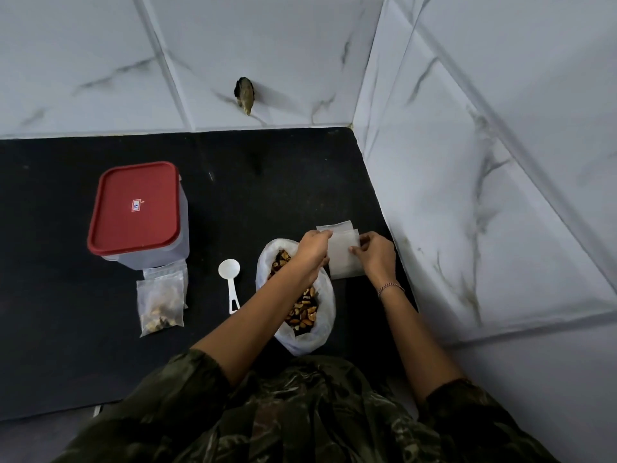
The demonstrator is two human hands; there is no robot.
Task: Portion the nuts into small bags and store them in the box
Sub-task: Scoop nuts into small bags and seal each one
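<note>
Portioning under way: a person's left hand (314, 249) and right hand (376, 253) take an empty small bag (344, 264) by its opposite side edges, right of centre in the frame, over the black table (50, 262). Each grip is pinched on the film, thumb against fingertips. Whether the bag is lifted clear of the table cannot be told.

The bag is a pale, translucent rectangle. The edges of spare bags (334, 225) show just behind its upper edge. Film like this is probably almost weightless, limp and slick. It looks best held at the two lips of its mouth and rubbed apart, not gripped mid-panel.

The nuts (302, 312) are brown and loose in an open white sack (325, 329) at lower centre, partly under the left forearm. They should be hard and prone to roll, and the soft sack may slump if nudged. A white scoop (229, 279) lies just left of the sack.

Two filled bags (162, 297) overlap at centre left. They lie just below the box (157, 259), whose red lid (133, 208) is on.
</note>
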